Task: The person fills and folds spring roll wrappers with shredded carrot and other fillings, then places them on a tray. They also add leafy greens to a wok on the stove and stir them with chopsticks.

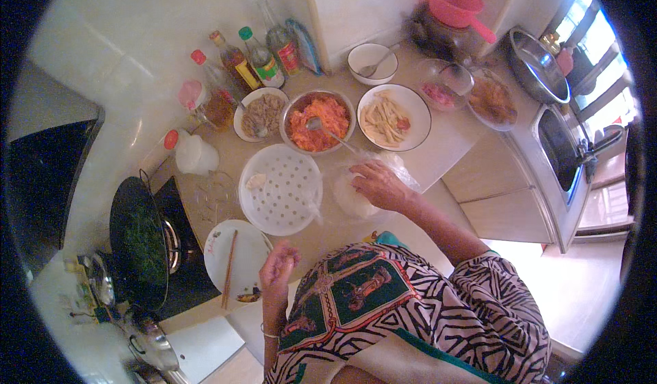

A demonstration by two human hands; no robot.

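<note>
My right hand (382, 185) lies over a clear plastic bag (405, 171) on the counter, fingers bent down onto it. Pale round wrappers or dough (354, 199) show through the plastic. Whether the fingers pinch the film is hidden. Close to my body, my left hand (279, 266) hangs with loosely curled fingers, blurred; nothing is plainly visible in it. Between the hands and the wall sits a white perforated round tray (285, 212) with one small pale dumpling-like piece (255, 181) at its left. A steel bowl of shredded orange filling (318, 122) with a spoon stands beyond the bag.
Bowls of brown minced food (263, 114) and pale strips (385, 120) flank the steel bowl. Several bottles (264, 58) line the wall. A plate (218, 253) with chopsticks (230, 268) lies left. Dark greens (141, 245) fill a wok (123, 199) on the stove. The sink (557, 143) is right.
</note>
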